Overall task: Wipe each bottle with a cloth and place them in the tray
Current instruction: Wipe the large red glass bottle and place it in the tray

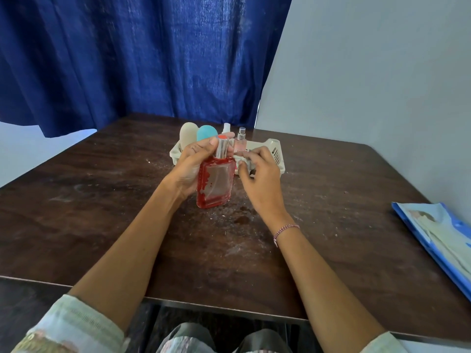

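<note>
Red bottle (216, 183) up for wiping, held just in front of the tray (276, 154).

L hand (190, 169) wraps bottle from behind, fingers closed round body & neck, forearm angled in from lower left. R hand (257, 174), just right of bottle, fingers curled on a bunched cloth (242, 163), wrist raised. Best approach, imo: steady bottle w/ L, run cloth over each face & silver cap, rotate, then set it upright in tray beside bottles already there.
</note>
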